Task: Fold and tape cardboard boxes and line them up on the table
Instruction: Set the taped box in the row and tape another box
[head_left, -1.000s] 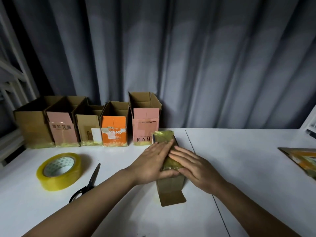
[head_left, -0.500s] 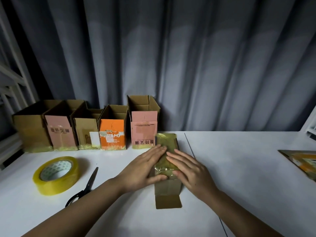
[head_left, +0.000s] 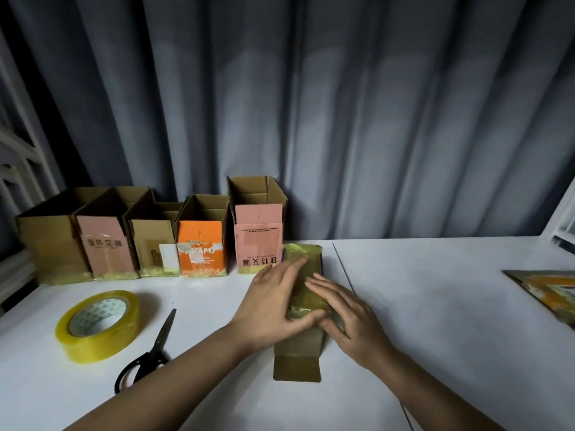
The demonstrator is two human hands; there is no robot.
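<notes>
Your left hand [head_left: 273, 306] lies flat on the taped box [head_left: 303, 281], fingers straight and spread, thumb reaching along the near edge of the tape; it presses, grips nothing. Your right hand [head_left: 348, 318] is flat too, fingers straight and pointing far-left across the tape, touching the left thumb tip. It holds nothing either.

The taped box lies on its side at the middle of the white table [head_left: 435, 306], shiny yellowish tape over its top face. An untaped brown flap [head_left: 297, 368] sticks out flat on the table at the near end. The far end sits just beside the pink box [head_left: 258, 237].

A row of five open-topped boxes stands along the far edge, left of centre: plain brown box [head_left: 46, 244], pink printed box [head_left: 105, 247], small brown box [head_left: 152, 244], orange box [head_left: 200, 247], then the pink box, tallest. They touch side to side.

Tape roll [head_left: 96, 325] lies flat near left. Scissors [head_left: 149, 353] just right of it, blades closed, pointing far. Flattened cardboard [head_left: 547, 293] at the right edge, partly cut off. Grey curtain [head_left: 342, 104] behind.
</notes>
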